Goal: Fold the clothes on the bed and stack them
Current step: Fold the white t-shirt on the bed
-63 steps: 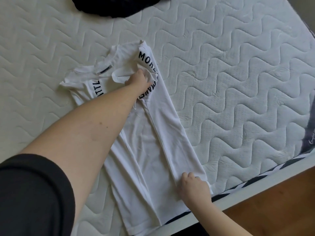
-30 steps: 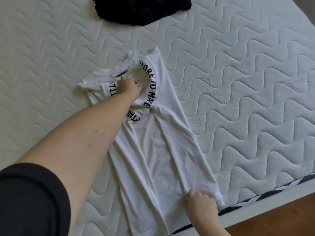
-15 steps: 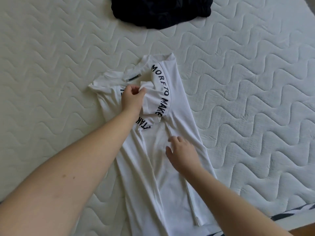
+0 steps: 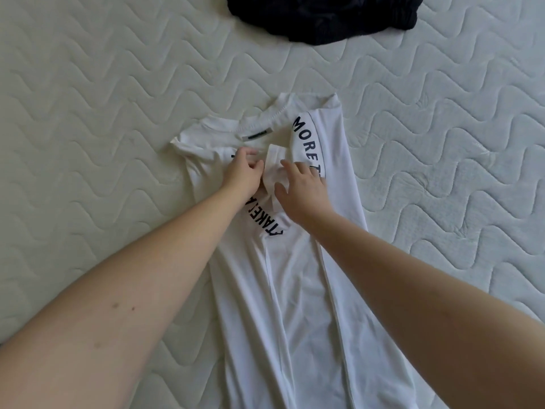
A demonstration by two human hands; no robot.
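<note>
Mattress (image 4: pixel 118 84) | shirt (image 4: pixel 295 290) print half-hidden | left hand (image 4: pixel 243 172) grip unclear | right hand (image 4: pixel 300 187) flat

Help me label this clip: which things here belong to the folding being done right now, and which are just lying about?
In the job:
- white T-shirt, sides folded in
- its sleeve
- left hand, at the sleeve
- right hand, on the sleeve

Lying about:
- dark garment, at the far edge
- quilted mattress, under both
</note>
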